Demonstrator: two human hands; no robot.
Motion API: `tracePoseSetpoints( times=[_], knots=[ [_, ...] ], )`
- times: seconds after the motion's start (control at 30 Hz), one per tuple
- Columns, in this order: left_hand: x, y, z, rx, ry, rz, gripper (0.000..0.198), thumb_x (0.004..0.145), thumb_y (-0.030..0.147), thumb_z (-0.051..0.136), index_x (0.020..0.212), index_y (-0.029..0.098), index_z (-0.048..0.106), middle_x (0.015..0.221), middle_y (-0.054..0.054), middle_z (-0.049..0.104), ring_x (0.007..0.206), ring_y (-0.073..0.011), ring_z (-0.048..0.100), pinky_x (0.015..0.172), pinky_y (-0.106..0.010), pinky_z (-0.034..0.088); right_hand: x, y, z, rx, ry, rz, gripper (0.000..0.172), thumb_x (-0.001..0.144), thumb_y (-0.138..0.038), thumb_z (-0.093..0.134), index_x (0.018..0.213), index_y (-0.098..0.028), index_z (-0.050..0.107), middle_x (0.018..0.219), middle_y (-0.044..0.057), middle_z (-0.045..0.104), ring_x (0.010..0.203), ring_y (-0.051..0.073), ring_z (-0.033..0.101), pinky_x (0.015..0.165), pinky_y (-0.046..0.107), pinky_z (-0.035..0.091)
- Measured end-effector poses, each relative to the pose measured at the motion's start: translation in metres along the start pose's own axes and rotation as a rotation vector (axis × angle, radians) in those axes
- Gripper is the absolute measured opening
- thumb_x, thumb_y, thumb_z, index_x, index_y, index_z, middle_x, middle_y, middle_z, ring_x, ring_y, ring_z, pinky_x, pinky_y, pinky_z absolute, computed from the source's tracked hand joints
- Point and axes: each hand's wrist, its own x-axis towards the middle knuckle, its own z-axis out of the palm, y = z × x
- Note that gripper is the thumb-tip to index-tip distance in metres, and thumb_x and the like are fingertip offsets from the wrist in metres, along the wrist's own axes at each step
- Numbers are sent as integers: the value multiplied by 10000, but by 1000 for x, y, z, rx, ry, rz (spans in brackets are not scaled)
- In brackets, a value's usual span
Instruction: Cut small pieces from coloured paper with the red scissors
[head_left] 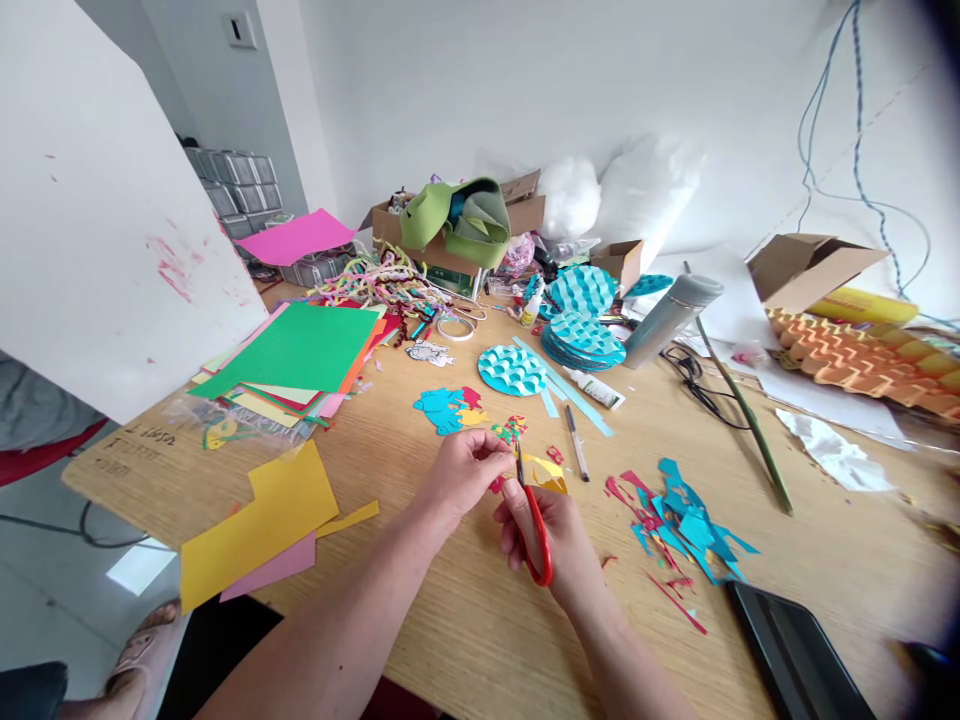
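Note:
My right hand (pixel 551 535) is closed around red-handled scissors (pixel 541 560), their dark blades pointing away from me. Close to the blades, my left hand (pixel 474 468) is pinched at thumb and fingertips; whatever it holds is too small to make out. A bit of red paper (pixel 496 484) shows just below those fingertips, and I cannot tell if it is held. Tiny red, green and yellow paper bits (pixel 511 428) lie beyond the hands. Blue fish-like cutouts (pixel 439 408) are at the upper left of them. A yellow paper scrap (pixel 546 472) lies beside the blades.
Yellow paper (pixel 262 520) and a stack topped by a green sheet (pixel 292 345) are at left. A pen (pixel 577 443), blue paper scraps (pixel 686 515) and a black phone-like device (pixel 795 650) lie at right. Behind stand turquoise patterned discs (pixel 581 340) and a grey bottle (pixel 671 320).

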Motion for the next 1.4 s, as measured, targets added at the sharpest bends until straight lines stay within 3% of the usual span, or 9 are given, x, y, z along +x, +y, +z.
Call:
tracePoseSetpoints(
  times=[0.7, 1.4],
  knots=[
    [-1, 5, -2, 16, -54, -8, 91, 620, 225, 631, 601, 147, 589, 533, 20, 561, 520, -95, 492, 561, -234, 404, -2, 1, -5, -30, -40, -27, 610, 745, -748, 500, 599, -157, 537, 416, 24, 585, 300, 86, 492, 310, 157, 294],
    [-1, 5, -3, 3, -89, -43, 113, 608, 247, 643, 599, 157, 576, 521, 22, 561, 500, -97, 491, 551, -242, 396, 0, 3, -5, -24, -1, 2, 565, 703, -703, 599, 582, -152, 575, 370, 9, 553, 275, 100, 480, 290, 173, 301]
  ],
)
